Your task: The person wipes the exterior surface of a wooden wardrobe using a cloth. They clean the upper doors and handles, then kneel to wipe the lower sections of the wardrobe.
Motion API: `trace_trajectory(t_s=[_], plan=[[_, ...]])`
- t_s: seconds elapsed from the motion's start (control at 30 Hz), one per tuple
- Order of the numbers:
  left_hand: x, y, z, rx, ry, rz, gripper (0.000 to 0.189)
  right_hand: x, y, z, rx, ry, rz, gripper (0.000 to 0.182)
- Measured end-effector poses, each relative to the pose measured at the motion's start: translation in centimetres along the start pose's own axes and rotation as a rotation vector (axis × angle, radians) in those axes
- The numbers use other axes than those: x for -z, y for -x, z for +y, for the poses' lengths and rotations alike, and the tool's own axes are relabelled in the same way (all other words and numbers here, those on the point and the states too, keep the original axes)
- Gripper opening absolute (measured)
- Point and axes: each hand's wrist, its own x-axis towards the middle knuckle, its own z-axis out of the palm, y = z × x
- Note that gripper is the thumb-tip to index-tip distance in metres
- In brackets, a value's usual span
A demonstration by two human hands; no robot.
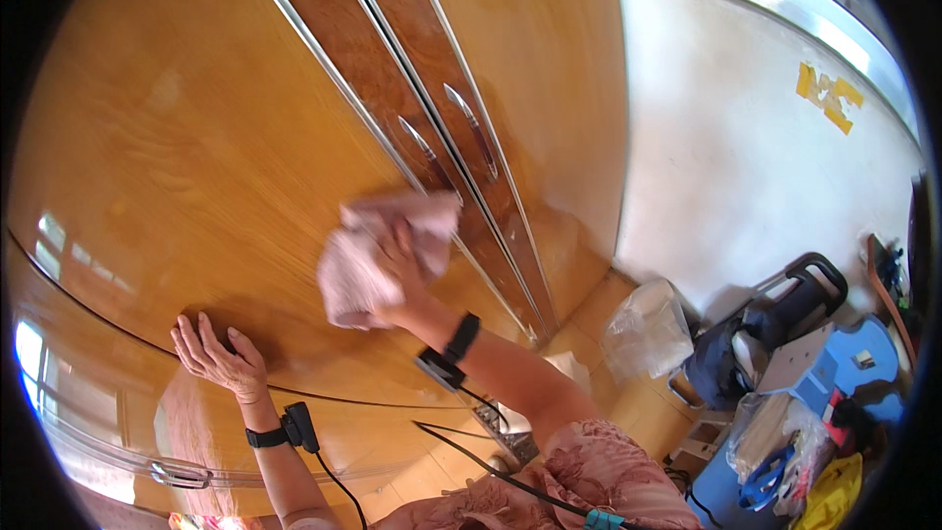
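Observation:
A pink cloth (352, 272) is spread under my right hand (397, 269), which grips it against a glossy wooden cabinet door (243, 162). Part of the cloth and my fingers are blurred. My left hand (221, 361) rests with fingers apart on the wood near a dark seam, holding nothing. Just beyond the cloth, a curved door handle (425, 147) stands on a darker wood strip edged with metal trim. Its twin handle (475, 129) is on the adjoining door (544, 66). Both wrists wear black straps with small cabled devices.
A black cable (500, 464) crosses before my body. Lower right, a clear plastic bag (651, 327), a folded trolley (791, 294), blue plastic stools (809, 368) and a yellow bag (831, 493) crowd the tiled floor. A white wall (736, 125) adjoins the cabinet. Lower left is a metal pull (180, 475).

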Motion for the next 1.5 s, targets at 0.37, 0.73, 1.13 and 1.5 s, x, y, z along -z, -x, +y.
trace_trajectory(t_s=[0.37,0.73,1.13,1.5], plan=[[-0.3,0.9,-0.7,-0.074,-0.047,0.036,0.035,16.6,-2.0,6.0,-0.118,0.835,0.219,0.028],[-0.9,0.3,-1.8,-0.212,-0.052,0.101,0.034,22.3,-1.5,13.7,-0.692,1.506,-0.182,0.017],[-1.1,0.7,-2.1,-0.175,0.053,0.139,0.032,20.7,-4.2,10.0,-0.560,1.400,-0.065,0.012],[-0.8,-0.1,-0.9,-0.189,0.032,0.113,0.029,20.9,5.6,12.7,-0.866,1.160,0.060,0.014]])
